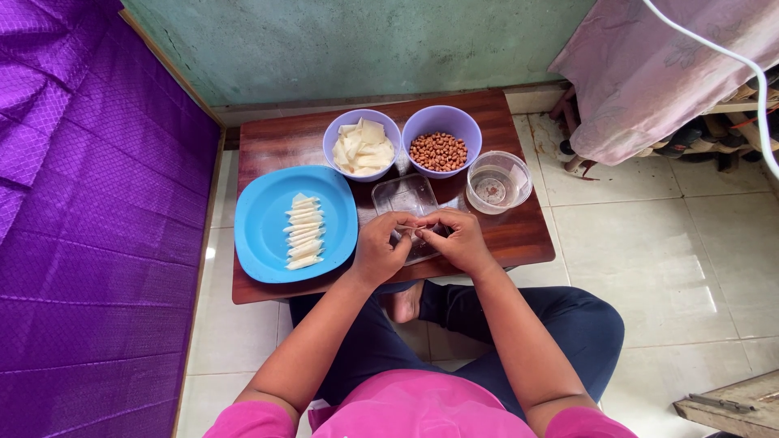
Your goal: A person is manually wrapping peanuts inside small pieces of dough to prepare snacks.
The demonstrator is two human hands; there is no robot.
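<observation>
A small pale wrapper piece (411, 233) sits pinched between the fingertips of both hands, just above the near end of a clear plastic tray (404, 197). It is thin and whitish, mostly hidden by the fingers, so its exact shape cannot be told. The left hand (379, 247) closes its grip narrowly on the left end of the piece; the right hand (459, 240) closes its grip on the right end, thumbs and forefingers nearly meeting.

The clear tray is rectangular with rounded corners, glossy and see-through, and lies on a low desk (519, 231) of dark reddish, polished wood. Left of the tray rests a round blue plastic plate (260, 219), smooth and shallow, carrying a neat column of folded pale strips (303, 232), each narrow and pointed. Beyond the tray, at the far side of the desk, stand two lavender plastic bowls side by side: the left bowl (331, 138) holds flat cream-coloured square wrappers (363, 147) in a loose heap, the right bowl (442, 120) holds reddish-brown peanuts (439, 152). Right of the tray stands a clear round cup (497, 182) with a little water in it.

Further left of the desk lies a purple quilted cloth (81, 203) with a shiny diamond pattern. The floor (649, 243) to the right is pale glazed tile.
</observation>
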